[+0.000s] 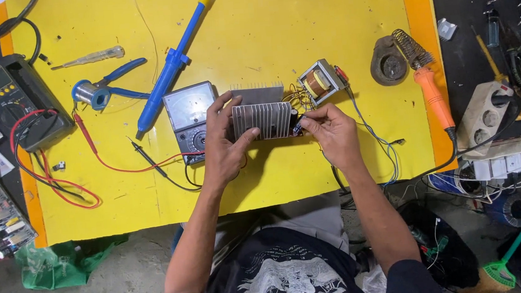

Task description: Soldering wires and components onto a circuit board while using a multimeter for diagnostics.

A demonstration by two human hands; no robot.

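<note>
Centrally on the yellow counter, both hands hold a finned heatsink just above the surface. The left hand grips its left end, fingers clamped over the fins with the thumb below. The right hand pinches the right end, fingers closed on a small dark part there. A second heatsink lies just behind. A transformer sits beside it, wired to the assembly. An analog meter rests just left of the left hand. A blue desoldering pump lies toward the rear left. An orange soldering iron lies near the right edge.
</note>
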